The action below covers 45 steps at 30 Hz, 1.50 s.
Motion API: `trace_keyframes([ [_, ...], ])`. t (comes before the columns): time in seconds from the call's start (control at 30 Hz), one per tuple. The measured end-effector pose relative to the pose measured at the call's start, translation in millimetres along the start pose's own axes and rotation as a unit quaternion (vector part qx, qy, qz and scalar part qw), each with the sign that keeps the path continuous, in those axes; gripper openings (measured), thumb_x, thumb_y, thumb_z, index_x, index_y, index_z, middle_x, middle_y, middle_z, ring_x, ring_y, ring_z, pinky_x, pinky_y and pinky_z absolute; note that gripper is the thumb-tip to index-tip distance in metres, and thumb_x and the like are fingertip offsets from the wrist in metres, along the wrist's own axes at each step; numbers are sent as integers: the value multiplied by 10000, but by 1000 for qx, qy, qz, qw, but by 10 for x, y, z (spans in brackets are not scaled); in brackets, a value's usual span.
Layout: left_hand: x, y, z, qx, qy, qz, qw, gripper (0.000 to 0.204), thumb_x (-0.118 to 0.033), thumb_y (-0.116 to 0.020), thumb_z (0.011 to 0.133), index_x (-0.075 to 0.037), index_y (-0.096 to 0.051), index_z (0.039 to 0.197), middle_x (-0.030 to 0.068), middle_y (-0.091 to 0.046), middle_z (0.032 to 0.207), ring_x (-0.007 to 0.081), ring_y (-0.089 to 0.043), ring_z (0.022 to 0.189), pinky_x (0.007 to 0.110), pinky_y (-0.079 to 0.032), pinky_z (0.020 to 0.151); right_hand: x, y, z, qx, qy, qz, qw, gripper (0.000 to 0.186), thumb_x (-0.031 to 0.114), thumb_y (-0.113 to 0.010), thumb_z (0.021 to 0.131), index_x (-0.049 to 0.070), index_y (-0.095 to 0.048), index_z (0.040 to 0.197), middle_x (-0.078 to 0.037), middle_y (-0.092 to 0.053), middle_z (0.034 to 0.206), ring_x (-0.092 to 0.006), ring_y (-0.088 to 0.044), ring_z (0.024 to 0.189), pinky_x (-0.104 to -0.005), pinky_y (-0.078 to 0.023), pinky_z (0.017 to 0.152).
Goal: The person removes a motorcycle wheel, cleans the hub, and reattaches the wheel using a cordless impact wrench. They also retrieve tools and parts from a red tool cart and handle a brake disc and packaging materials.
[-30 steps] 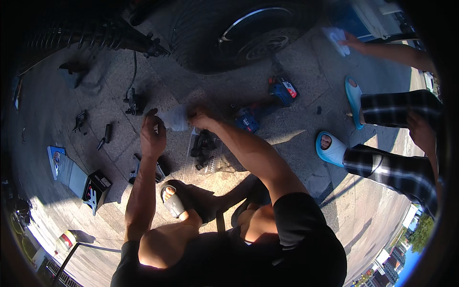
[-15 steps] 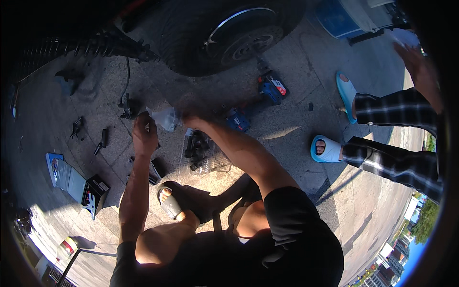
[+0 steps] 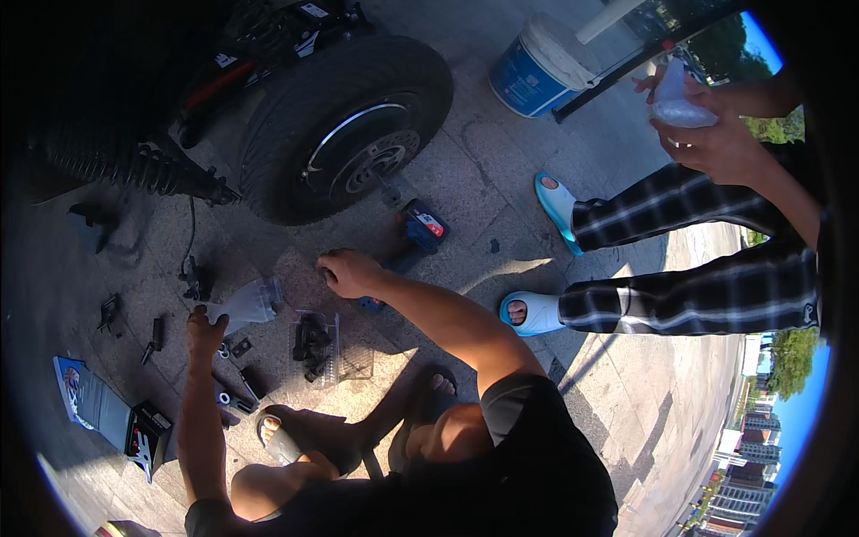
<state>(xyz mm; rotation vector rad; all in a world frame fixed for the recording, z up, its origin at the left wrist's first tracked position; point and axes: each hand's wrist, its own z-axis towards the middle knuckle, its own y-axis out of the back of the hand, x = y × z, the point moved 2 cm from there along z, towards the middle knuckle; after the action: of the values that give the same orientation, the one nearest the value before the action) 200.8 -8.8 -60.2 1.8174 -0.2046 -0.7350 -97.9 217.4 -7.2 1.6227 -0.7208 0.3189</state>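
My left hand grips a clear plastic bag by one end, just above small black and metal parts on the pavement. My right hand is away from the bag, fingers curled; I cannot make out what, if anything, is in them. Below the bag lies a clear plastic tray with black parts. A blue cordless power tool rests near the black wheel, partly behind my right arm.
A co-worker stands at the right in plaid trousers and slides, both hands holding a white plastic bag. A bucket stands beyond the wheel. An open box and scattered parts lie left.
My right hand has come away from the bag, which stays in my left. The co-worker now holds a white bag in both hands. The view has shifted, showing more of the bucket and wheel.
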Motion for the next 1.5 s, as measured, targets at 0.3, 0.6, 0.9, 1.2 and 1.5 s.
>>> trace_keyframes([
  [0.3,-1375,859,604,293,-143,-40,945,273,-229,-654,793,-38,-656,988,177,-655,977,338,-622,921,403,-490,791,-954,397,-865,26,26,-364,931,502,187,-571,836,175,-463,1326,-61,-461,1321,-236,-381,1284,-402,-363,1028],
  [0.6,-2218,84,-141,318,-141,-219,911,283,-285,-682,811,-35,-662,941,142,-670,888,268,-640,829,374,-489,729,-1095,-255,-754,-60,6,-420,906,431,180,-497,845,191,-499,1276,-53,-565,1171,-222,-490,1134,-404,-311,1051],
  [0.9,-1767,-425,11,259,-175,-7,950,279,-285,-625,826,-52,-661,976,179,-658,980,335,-628,928,426,-497,817,-938,-167,-791,-19,-21,-289,957,712,154,-698,679,175,-423,1335,-74,-540,1186,-262,-475,1143,-421,-320,1015],
  [1.2,-1444,-439,407,206,-160,86,962,291,-295,-600,853,-65,-640,1028,188,-637,1023,370,-609,954,487,-496,820,-596,14,-1235,-51,-77,-183,979,849,210,-760,551,169,-421,1328,-109,-587,1078,-319,-522,1072,-472,-327,979],
  [1.5,-1764,-296,455,174,-201,46,963,285,-293,-600,829,-69,-658,995,190,-633,1043,381,-596,986,473,-483,840,-193,236,-1249,-214,-46,127,967,536,203,-721,656,108,-573,1163,-206,-634,983,-339,-624,947,-410,-494,782],
])
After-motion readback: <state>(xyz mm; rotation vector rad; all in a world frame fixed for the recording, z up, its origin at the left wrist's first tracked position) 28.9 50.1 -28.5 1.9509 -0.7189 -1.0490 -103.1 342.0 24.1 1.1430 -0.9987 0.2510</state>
